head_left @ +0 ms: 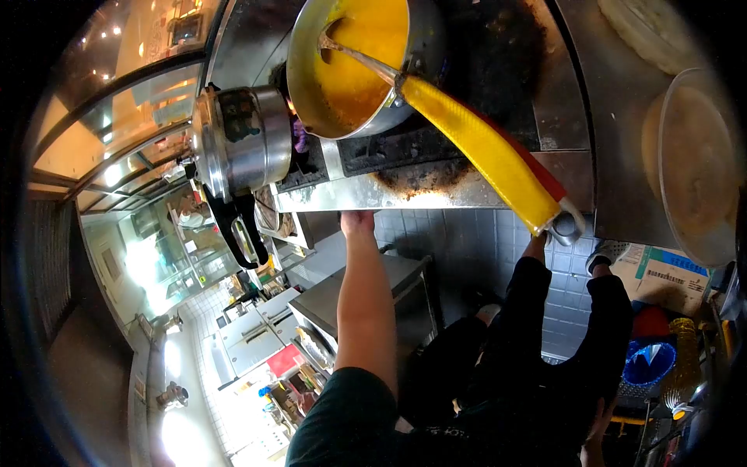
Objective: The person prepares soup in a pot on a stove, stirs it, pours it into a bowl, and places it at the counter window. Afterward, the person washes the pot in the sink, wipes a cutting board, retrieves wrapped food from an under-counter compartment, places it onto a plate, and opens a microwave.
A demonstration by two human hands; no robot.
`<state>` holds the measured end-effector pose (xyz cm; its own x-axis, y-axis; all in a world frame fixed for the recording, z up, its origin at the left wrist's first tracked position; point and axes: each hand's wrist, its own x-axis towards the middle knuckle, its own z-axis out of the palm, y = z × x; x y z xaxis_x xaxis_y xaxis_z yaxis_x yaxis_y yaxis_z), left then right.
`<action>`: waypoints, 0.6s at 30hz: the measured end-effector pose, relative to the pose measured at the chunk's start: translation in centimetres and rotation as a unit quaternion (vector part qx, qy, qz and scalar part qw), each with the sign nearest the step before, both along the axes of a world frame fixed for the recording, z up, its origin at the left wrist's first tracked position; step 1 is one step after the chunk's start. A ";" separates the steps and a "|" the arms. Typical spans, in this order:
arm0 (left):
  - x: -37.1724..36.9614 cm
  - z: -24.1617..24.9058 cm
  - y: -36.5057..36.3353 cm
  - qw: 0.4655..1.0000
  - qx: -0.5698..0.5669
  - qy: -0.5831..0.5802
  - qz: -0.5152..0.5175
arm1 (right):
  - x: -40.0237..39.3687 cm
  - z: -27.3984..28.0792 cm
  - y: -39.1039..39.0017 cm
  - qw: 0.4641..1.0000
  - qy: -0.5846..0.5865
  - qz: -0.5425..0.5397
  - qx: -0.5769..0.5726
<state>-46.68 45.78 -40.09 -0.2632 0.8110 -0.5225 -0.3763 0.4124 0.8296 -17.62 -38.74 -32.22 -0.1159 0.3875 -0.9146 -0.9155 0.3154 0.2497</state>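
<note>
My left arm reaches up to the front edge of the stove, where my left hand (357, 223) is partly hidden under the metal rim; its fingers do not show. Above and to the right, a metal pot (426, 62) on the stove holds yellow liquid (362, 70). A ladle (362, 58) rests in it. A yellow-covered handle (482, 148) sticks out over the stove edge, with a red-covered one (529, 167) beside it. Low at the right, my right hand (601, 420) hangs beside my dark clothing, dim and partly hidden.
A pressure cooker (264, 136) with black handles stands left of the pot. At the right are a large round bowl (700, 171) on the metal counter (622, 156), a cardboard box (661, 288) and a blue-lined bin (650, 364). A metal worktable (358, 296) stands below the stove edge.
</note>
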 end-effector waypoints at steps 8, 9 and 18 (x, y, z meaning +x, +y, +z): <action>3.1 2.3 -0.8 0.999 -0.022 0.038 0.024 | 2.2 2.5 5.6 0.790 -0.213 0.527 -0.227; 3.0 2.3 -0.8 0.999 -0.018 0.030 0.017 | 1.7 2.0 4.5 0.803 -0.225 0.506 -0.221; 1.5 0.8 -2.6 0.993 -0.095 0.039 0.054 | 0.9 2.1 4.7 0.782 -0.229 0.532 -0.228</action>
